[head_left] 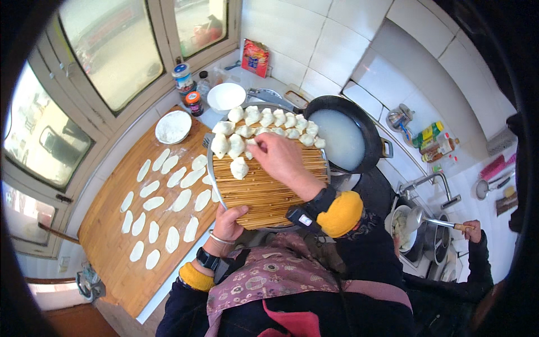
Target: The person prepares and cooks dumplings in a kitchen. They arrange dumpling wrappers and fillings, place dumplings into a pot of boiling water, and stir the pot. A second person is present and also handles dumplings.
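Observation:
A round tray [269, 185] with a stalk mat and a metal rim is tilted in front of me, over the wooden board's right side. White filled dumplings [252, 114] stand in rows across its far half, and a single dumpling [239, 168] sits closer to me. My left hand [229, 221] grips the near left rim, thumb on top. Above the mat, my right hand [278, 158] pinches a dumpling [249, 148] in its fingertips, which partly hide it. Beyond the tray's right side is a black wok [374, 126] holding cloudy liquid [337, 139].
Several flat dough wrappers [172, 239] lie on the wooden board [113, 236]. A bowl of flour [173, 126], a white bowl [227, 97] and jars [193, 103] stand by the window. On the right, another person's hand [472, 231] holds a ladle [417, 217] over a bowl [398, 244].

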Demonstrator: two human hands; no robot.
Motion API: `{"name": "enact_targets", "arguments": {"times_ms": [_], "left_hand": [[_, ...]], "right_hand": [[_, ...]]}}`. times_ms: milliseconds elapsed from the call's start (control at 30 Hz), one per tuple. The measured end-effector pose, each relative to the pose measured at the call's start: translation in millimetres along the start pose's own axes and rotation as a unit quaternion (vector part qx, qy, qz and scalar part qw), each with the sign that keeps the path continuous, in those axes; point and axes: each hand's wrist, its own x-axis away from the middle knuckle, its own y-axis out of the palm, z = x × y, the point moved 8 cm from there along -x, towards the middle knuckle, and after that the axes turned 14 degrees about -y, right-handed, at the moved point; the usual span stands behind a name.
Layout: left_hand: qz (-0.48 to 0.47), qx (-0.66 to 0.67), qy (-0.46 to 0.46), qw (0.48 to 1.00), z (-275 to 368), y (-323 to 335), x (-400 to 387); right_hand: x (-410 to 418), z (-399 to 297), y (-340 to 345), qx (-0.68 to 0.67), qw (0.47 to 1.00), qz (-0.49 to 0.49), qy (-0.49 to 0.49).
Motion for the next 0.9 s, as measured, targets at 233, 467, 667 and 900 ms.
{"name": "enact_targets", "arguments": {"times_ms": [233,467,667,900], "left_hand": [[0.0,0.015,-0.002,1.0,2.1,-2.7,-0.8],[-0.003,0.022,-0.005,1.0,3.3,-1.1,1.8],[0.013,0.041,-0.006,0.999,-2.9,-5.8,-0.9],[-0.029,0.038,-0.007,0.999,-3.1,1.2,-3.0]], "right_hand": [[5.7,-16.4,-5.1,-0.02,0.991,0.086,-0.101],[60.7,159.4,-82.2,0.094,0.982,0.156,0.055],[105.9,265.1,-50.7,0.19,0.965,-0.008,0.178],[31.7,104.4,-47.9,-0.048,0.992,0.111,-0.045]]}}
